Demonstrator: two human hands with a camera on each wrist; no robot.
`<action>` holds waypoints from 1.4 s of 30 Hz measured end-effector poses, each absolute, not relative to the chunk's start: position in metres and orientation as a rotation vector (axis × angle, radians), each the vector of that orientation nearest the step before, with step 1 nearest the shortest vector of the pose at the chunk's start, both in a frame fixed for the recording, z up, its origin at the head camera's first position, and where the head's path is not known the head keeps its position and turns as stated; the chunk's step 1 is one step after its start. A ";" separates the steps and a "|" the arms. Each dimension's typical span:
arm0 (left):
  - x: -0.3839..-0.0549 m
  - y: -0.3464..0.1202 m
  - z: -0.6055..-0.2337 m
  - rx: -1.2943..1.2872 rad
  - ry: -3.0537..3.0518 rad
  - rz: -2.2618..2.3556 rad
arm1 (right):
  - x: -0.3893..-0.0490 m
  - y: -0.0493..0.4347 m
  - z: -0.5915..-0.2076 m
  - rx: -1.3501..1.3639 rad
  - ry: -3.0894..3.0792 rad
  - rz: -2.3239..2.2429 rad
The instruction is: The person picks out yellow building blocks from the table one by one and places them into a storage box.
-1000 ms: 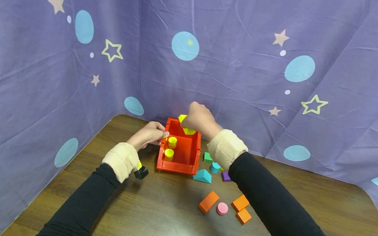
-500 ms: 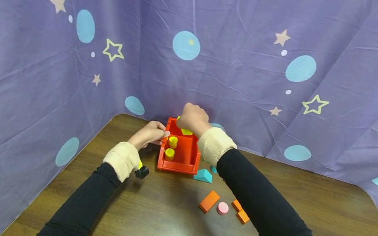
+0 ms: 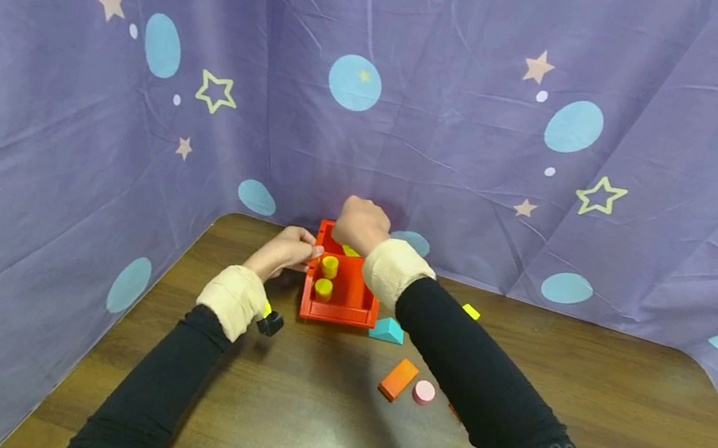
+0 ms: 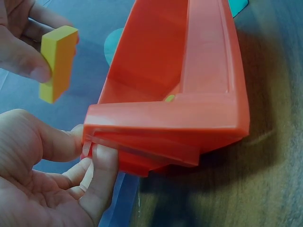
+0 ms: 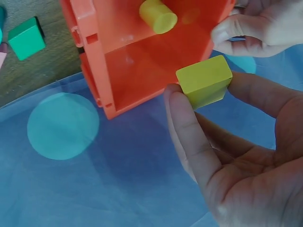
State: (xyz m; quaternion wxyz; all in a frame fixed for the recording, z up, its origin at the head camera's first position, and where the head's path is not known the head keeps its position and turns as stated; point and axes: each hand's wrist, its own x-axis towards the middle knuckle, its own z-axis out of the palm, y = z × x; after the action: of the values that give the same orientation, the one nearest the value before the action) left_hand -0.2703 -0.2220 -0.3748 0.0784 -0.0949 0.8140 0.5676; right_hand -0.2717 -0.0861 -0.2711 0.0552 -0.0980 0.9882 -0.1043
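A red plastic box (image 3: pixel 343 315) with a divider stands at the back of the table. In its nearer compartment, two yellow cylinders (image 3: pixel 323 289) stand upright along the left side. My left hand (image 3: pixel 285 254) pinches the box's left edge between thumb and fingers, seen close up in the left wrist view. Above the far compartment, my right hand (image 3: pixel 362 225) pinches a yellow rectangular block (image 5: pixel 203 81) between its thumb and fingertips. The right wrist view shows the block apart from the box walls, while the head view hides most of it behind the hand.
Right of the box lies a teal triangular block (image 3: pixel 387 331). Nearer are an orange block (image 3: pixel 399 380) and a pink disc (image 3: pixel 424 392). A yellow piece (image 3: pixel 471 311) shows beyond the right sleeve, which covers other blocks. A purple curtain (image 3: pixel 444 151) hangs close behind.
My right hand has moved left and slightly down over the box's far compartment, carrying the yellow block. More of the loose blocks are now behind the right sleeve. My left hand keeps its grip.
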 end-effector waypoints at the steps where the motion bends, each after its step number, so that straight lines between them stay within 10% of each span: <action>1: -0.271 -0.222 -0.375 -0.284 2.436 1.698 | -0.272 -0.086 -0.272 -0.293 3.001 -0.319; 42: -0.269 -0.222 -0.371 -0.298 2.433 1.694 | -0.279 -0.084 -0.312 -0.273 2.979 -0.383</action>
State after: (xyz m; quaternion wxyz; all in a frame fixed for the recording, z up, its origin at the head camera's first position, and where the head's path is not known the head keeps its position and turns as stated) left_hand -0.2689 -0.2216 -0.3715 0.0807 -0.0997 0.8139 0.5667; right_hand -0.2791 -0.0838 -0.3124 0.0627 -0.0904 0.9858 -0.1266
